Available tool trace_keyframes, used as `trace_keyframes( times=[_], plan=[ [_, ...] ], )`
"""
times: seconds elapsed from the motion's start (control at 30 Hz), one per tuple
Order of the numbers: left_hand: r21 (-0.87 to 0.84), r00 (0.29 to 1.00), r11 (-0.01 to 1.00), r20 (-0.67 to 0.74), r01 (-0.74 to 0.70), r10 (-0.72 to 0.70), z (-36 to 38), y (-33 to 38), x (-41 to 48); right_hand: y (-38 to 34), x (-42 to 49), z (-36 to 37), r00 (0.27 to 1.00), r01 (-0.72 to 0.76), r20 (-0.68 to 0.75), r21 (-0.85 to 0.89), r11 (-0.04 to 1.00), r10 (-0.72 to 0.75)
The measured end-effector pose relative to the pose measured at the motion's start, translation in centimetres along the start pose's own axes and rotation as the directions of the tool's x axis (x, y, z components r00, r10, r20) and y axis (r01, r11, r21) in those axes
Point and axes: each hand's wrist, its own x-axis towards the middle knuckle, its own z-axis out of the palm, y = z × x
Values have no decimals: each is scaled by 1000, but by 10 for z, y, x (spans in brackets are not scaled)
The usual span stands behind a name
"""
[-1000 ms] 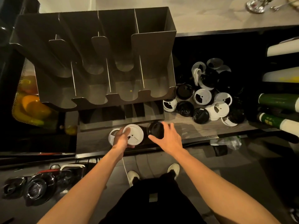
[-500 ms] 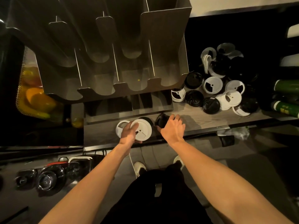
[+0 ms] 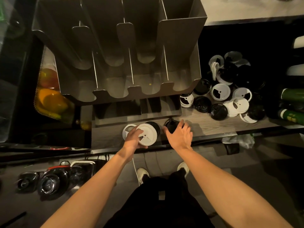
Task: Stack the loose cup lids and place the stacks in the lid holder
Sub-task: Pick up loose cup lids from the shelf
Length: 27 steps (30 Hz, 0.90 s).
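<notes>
A tall grey metal lid holder (image 3: 179, 46) with several slots stands on the wooden counter in front of me. My left hand (image 3: 133, 139) grips a white cup lid (image 3: 148, 134) near the counter's front edge. Partly under it lie another white lid (image 3: 127, 129) and a black lid (image 3: 154, 125). My right hand (image 3: 180, 135) curls its fingers round a black lid (image 3: 171, 125) just to the right. A heap of loose black and white lids (image 3: 230, 94) lies to the right of the holder.
A low grey tray (image 3: 138, 118) sits under the holder's front. A mesh basket of fruit (image 3: 49, 97) stands at the left. Green and white sleeves of cups (image 3: 292, 96) lie at the right edge. Containers (image 3: 52, 181) and my shoes are on the floor below.
The camera has drifted closer and the view shifted. My right hand's fingers have closed further round the black lid. My left hand keeps holding the white lid in place.
</notes>
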Motion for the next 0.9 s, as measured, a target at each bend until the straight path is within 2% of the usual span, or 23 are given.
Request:
trace_keyframes(
  times=[0.07, 0.1, 0.2, 0.23, 0.3, 0.37, 0.4, 0.47, 0.53, 0.63, 0.77, 0.9],
  plan=[
    [-23, 1000, 1000, 7, 15, -15, -8, -2, -1, -3, -6, -6, 995, 67, -73, 62, 996, -62],
    [-29, 1000, 1000, 6, 8, -8, -10, -3, -2, -7, -10, -10, 981, 159, -128, 103, 982, -145],
    [-41, 999, 999, -28, -24, 23, -16, -1, -6, -24, -23, -25, 850, 521, -225, 230, 822, -476],
    [-26, 998, 998, -43, -50, 49, -18, 0, -7, -32, -28, -30, 800, 600, -191, 264, 755, -569],
    [31, 992, 993, -48, -112, 113, -23, 1, -10, -49, -34, -39, 706, 675, 13, 291, 678, -708],
    [87, 986, 983, -19, -162, 164, -29, 1, -13, -67, -39, -44, 629, 694, 214, 278, 664, -747],
    [106, 985, 980, -9, -170, 172, -32, 1, -15, -73, -40, -43, 619, 679, 265, 293, 674, -739],
    [73, 988, 988, -52, -138, 142, -38, 2, -22, -82, -41, -41, 643, 622, 300, 331, 710, -704],
    [-51, 993, 994, -73, -93, 89, -45, 1, -24, -88, -43, -37, 691, 531, 297, 411, 741, -660],
    [-187, 1000, 982, 14, -13, 16, -54, -3, -24, -94, -50, -29, 761, 358, 276, 578, 734, -588],
    [-320, 985, 940, 160, 115, -65, -60, -7, -26, -102, -58, -22, 797, 333, 235, 599, 728, -557],
    [-333, 982, 937, 181, 109, -50, -63, -5, -25, -105, -64, -19, 826, 386, 144, 561, 732, -545]
  ],
)
